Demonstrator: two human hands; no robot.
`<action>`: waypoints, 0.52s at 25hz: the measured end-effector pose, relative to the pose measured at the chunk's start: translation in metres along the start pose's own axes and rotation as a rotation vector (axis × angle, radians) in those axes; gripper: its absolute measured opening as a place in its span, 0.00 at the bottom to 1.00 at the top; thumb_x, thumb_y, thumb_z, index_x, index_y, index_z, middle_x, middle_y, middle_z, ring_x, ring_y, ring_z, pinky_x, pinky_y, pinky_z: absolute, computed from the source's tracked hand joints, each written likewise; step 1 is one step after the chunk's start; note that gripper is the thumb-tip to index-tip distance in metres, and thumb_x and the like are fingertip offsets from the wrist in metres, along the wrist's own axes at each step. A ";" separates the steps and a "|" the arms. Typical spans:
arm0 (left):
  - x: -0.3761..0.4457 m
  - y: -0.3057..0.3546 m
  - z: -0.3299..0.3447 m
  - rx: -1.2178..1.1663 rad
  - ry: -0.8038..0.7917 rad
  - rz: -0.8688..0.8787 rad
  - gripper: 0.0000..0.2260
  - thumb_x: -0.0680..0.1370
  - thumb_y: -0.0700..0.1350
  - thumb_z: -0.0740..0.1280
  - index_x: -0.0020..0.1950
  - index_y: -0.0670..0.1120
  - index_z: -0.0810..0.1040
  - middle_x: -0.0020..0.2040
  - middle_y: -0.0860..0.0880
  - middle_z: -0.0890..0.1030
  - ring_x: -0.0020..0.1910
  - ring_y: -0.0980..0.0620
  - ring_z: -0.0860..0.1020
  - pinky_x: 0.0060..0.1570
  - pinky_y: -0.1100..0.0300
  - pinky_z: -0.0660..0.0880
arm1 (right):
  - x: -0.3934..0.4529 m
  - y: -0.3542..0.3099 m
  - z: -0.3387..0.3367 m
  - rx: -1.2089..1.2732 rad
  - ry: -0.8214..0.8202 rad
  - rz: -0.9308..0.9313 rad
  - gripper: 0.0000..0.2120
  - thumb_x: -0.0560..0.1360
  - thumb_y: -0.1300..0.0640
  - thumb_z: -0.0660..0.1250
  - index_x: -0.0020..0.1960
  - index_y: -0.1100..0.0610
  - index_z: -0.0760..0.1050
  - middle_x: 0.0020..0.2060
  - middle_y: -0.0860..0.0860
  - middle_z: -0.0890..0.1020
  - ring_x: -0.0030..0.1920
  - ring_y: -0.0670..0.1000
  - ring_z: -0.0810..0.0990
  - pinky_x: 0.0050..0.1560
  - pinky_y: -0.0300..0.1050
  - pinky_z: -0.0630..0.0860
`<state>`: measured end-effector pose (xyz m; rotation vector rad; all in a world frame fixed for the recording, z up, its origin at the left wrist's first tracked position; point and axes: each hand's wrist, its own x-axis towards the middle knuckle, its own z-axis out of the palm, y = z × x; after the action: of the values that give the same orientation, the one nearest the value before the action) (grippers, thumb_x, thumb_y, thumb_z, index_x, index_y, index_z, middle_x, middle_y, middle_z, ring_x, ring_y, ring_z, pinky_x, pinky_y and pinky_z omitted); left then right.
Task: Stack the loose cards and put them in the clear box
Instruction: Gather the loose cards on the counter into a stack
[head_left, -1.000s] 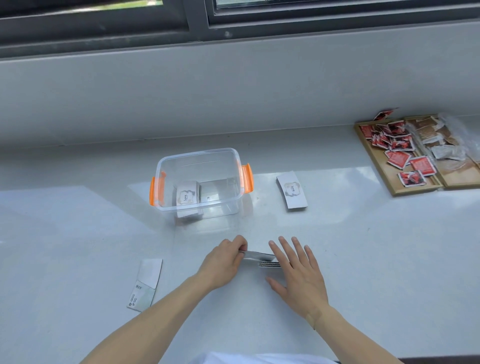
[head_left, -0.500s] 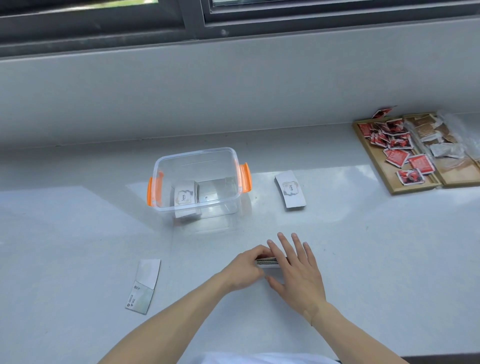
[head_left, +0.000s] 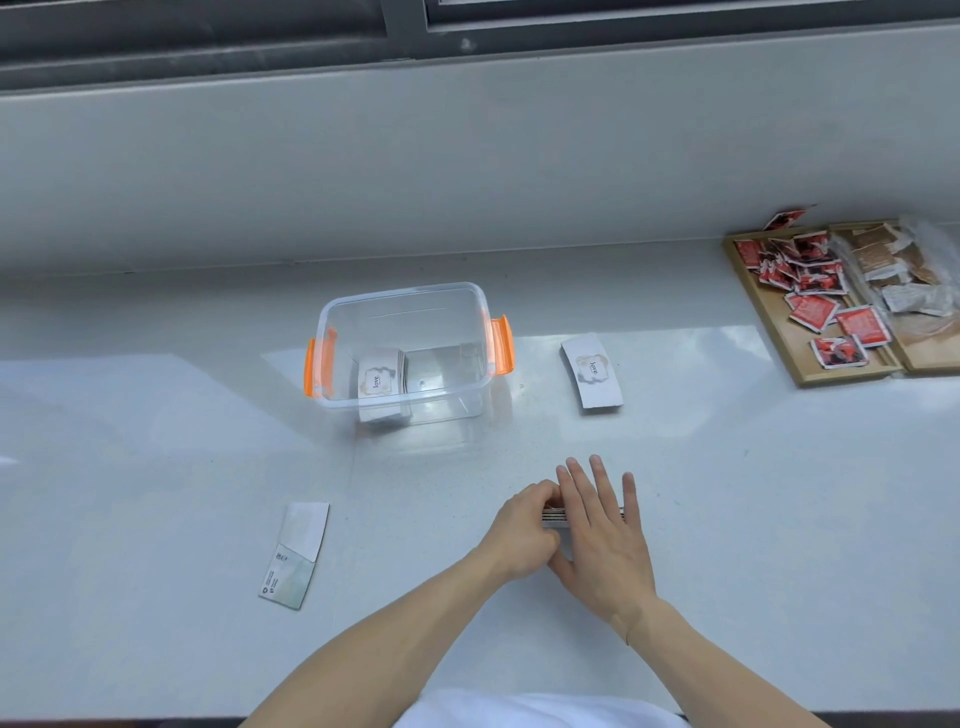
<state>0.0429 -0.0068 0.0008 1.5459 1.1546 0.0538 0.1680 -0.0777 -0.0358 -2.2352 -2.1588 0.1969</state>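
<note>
The left hand (head_left: 522, 527) grips the end of the stack (head_left: 554, 517) on the table (head_left: 727, 519) with curled fingers; the right hand (head_left: 605, 540) presses flat on it, fingers straight. The box (head_left: 415, 322) stands beyond, apart.

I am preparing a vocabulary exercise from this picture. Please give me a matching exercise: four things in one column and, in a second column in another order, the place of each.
Things
1. "love" card
2. card with a greenish end
3. red packets
4. card stack

Places
A. on the wooden tray, far right
B. lying just right of the clear box
C. gripped by the left hand, under the flat fingers of the right hand
D. lying alone, left of both hands

Pairs: 1-B, 2-D, 3-A, 4-C
</note>
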 end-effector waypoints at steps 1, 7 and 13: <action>0.000 -0.001 0.000 0.012 -0.007 0.006 0.24 0.67 0.31 0.61 0.61 0.47 0.75 0.60 0.48 0.79 0.61 0.50 0.76 0.63 0.55 0.73 | 0.000 0.000 0.000 0.003 -0.002 -0.002 0.38 0.70 0.40 0.61 0.74 0.59 0.62 0.75 0.54 0.65 0.77 0.58 0.54 0.74 0.64 0.50; -0.005 -0.012 -0.019 0.140 -0.075 0.054 0.23 0.70 0.37 0.66 0.65 0.49 0.74 0.62 0.48 0.76 0.62 0.52 0.74 0.63 0.60 0.70 | -0.001 0.000 -0.002 0.082 0.027 -0.005 0.35 0.68 0.49 0.71 0.73 0.52 0.64 0.73 0.52 0.69 0.76 0.59 0.57 0.73 0.61 0.52; -0.029 -0.058 -0.085 0.497 0.082 0.096 0.24 0.72 0.43 0.66 0.67 0.54 0.71 0.66 0.51 0.73 0.67 0.50 0.69 0.66 0.51 0.69 | -0.007 -0.003 -0.004 0.093 0.057 -0.017 0.35 0.67 0.53 0.71 0.72 0.47 0.66 0.72 0.53 0.70 0.75 0.61 0.60 0.73 0.62 0.54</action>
<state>-0.0586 0.0274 0.0010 2.0525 1.2147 -0.1158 0.1652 -0.0846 -0.0311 -2.1454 -2.0946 0.2251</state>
